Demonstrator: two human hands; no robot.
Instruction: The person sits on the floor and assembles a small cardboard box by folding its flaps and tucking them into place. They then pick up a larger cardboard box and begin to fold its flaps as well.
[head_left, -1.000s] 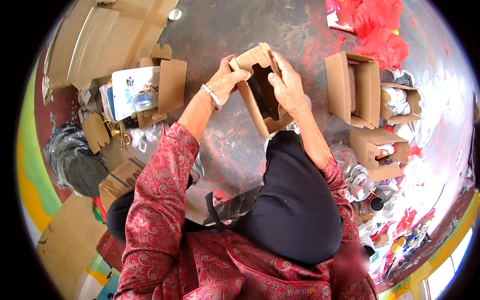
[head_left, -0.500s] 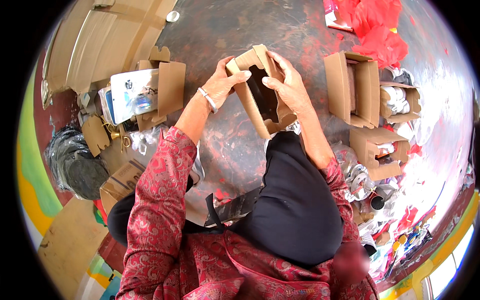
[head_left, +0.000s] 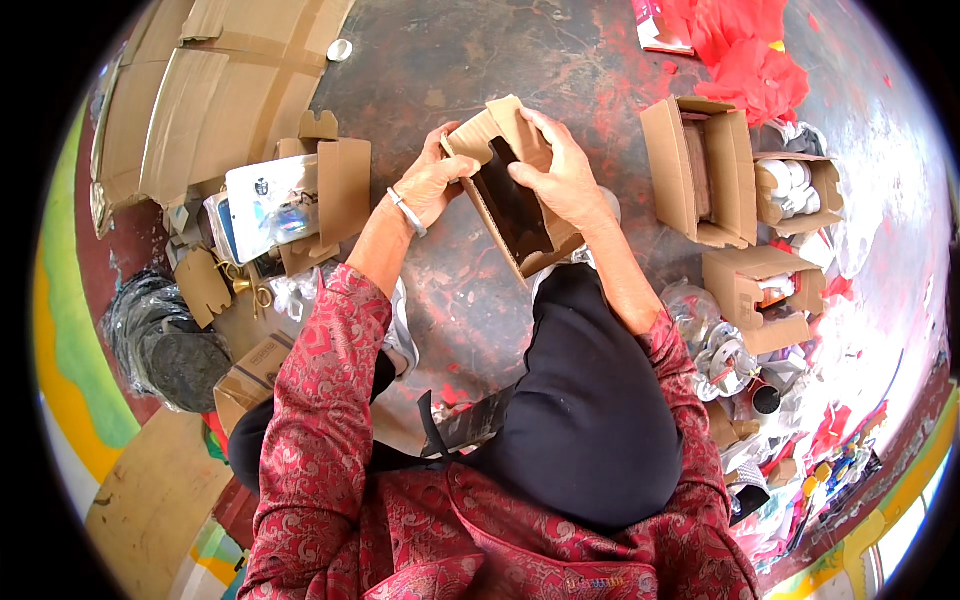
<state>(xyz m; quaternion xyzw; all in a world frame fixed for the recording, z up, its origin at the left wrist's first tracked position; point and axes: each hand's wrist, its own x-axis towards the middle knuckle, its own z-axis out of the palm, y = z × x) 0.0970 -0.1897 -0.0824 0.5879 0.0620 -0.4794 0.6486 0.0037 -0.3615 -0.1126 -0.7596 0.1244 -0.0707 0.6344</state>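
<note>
I grip the open carton (head_left: 480,130) by its left and right sides, left hand (head_left: 432,185) and right hand (head_left: 570,180) closed on it, just beyond my right knee (head_left: 577,305). Squeezing hard could buckle the cardboard; easing either hand might drop it floorward.

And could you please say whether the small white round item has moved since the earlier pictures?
No: judged against the large cardboard, the white round item stays just right of its edge.

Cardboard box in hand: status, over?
Left hand and right hand gripping cardboard box. Open side facing camera. Right knee close to its near end.
</note>
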